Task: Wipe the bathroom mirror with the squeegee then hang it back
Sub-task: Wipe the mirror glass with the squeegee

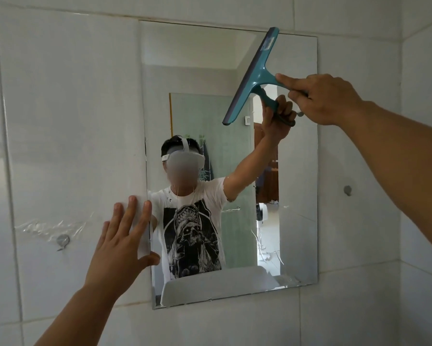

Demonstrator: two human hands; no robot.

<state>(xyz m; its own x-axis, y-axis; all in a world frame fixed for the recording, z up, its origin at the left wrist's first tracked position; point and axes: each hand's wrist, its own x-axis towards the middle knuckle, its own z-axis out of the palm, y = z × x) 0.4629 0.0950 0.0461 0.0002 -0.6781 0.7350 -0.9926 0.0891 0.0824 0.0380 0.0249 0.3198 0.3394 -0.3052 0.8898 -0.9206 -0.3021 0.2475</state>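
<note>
A frameless rectangular mirror (297,171) hangs on the white tiled wall. My right hand (322,101) grips the handle of a teal squeegee (254,71), index finger stretched along the handle. Its blade stands nearly upright, tilted right, against the upper right part of the glass, its top end at the mirror's upper edge. My left hand (125,236) lies flat with fingers spread on the wall at the mirror's lower left edge, thumb reaching onto the glass. Water drops and streaks show on the lower right of the mirror.
A metal hook (63,240) with clear tape sits on the wall left of the mirror. Another small hook (347,189) is on the wall to the right. A tiled side wall (424,171) meets the mirror wall at the right corner.
</note>
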